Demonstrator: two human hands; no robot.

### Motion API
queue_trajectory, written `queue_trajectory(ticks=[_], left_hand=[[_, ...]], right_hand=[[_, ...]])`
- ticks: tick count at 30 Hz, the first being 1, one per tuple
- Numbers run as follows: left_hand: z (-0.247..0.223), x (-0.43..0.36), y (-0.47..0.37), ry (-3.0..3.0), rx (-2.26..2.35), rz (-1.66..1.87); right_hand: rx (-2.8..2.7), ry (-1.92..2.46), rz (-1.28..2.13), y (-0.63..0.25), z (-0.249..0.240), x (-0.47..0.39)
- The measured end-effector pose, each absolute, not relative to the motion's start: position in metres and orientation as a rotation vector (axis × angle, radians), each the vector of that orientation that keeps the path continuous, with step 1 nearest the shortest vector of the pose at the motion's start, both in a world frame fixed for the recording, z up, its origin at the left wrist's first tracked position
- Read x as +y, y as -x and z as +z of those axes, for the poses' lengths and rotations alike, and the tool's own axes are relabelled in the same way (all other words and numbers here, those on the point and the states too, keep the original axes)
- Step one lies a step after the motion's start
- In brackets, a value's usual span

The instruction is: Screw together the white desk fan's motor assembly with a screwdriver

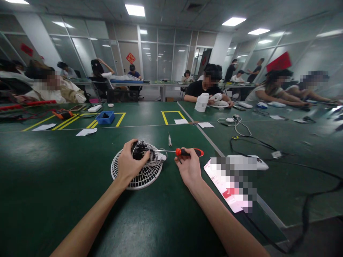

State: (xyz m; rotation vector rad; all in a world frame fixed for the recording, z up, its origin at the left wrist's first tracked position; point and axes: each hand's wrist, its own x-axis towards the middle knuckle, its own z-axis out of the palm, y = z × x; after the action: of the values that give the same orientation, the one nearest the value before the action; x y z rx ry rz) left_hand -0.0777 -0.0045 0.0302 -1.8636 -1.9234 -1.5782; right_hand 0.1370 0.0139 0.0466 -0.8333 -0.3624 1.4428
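Observation:
A round white fan grille (144, 180) lies on the green table, with a black and white fan motor assembly (142, 150) on top of it. My left hand (131, 160) is wrapped round the motor assembly, thumb on its near side. In my right hand (190, 164) is a screwdriver (189, 152) with a red and black handle, held between thumb and fingers. Its thin shaft points left, level with the table, and reaches the motor assembly; the exact tip contact is too small to tell. Beyond the hands lies a small clear-handled screwdriver (169, 140).
A lit phone (227, 191) and a white case (241, 162) lie to the right, near black cables (270, 145). A blue bin (105, 117) and an orange multimeter (63, 114) stand at the far left. Across the table a person (206, 85) handles white fan parts (202, 102).

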Motion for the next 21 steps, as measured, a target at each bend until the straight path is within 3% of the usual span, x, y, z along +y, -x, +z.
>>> queue_trajectory(ticks=[21], left_hand=[[0.030, -0.011, 0.072, 1.835, -2.034, -1.516]], right_hand=[[-0.355, 0.848, 1.226, -0.129, 0.041, 0.012]])
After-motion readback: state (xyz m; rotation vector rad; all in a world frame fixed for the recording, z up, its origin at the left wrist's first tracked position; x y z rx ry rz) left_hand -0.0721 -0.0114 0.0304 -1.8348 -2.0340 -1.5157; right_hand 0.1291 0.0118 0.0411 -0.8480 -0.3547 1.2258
